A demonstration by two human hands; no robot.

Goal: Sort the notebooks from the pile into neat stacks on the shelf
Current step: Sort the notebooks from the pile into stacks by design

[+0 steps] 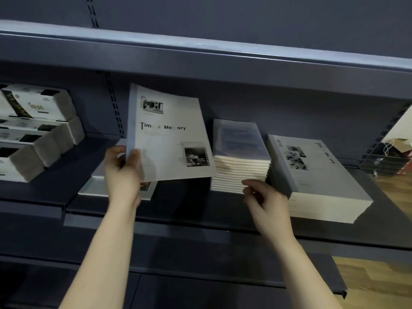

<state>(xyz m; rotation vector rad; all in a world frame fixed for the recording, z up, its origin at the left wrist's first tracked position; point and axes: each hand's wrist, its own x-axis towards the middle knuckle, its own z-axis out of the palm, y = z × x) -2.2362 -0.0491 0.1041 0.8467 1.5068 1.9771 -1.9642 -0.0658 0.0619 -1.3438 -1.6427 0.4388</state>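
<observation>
One grey "Time & Memory" notebook lifted clear of shelf board, tilted near upright, cover toward camera. Pinched at lower spine corner by left hand: thumb on cover, fingers behind. Directly under that grip: low pile of like notebooks, lying flat. Right hand loosely curled, holding nothing, fingertips just short of lower edge of blue-covered stack. Beyond right hand, further right: second grey "Time & Memory" stack, cover rotated a quarter turn. Far left of grip: wrapped white packs, not part of job.

Step judged: mid-sort, one notebook picked, destination not yet committed. Matching cover suggests right-hand grey stack as target; uncertain.

Next move calls for: carry across past blue stack, rotate to match title orientation, lower flat, square edges with free hand. Single-corner pinch lets cover sag; second-hand support advisable.
</observation>
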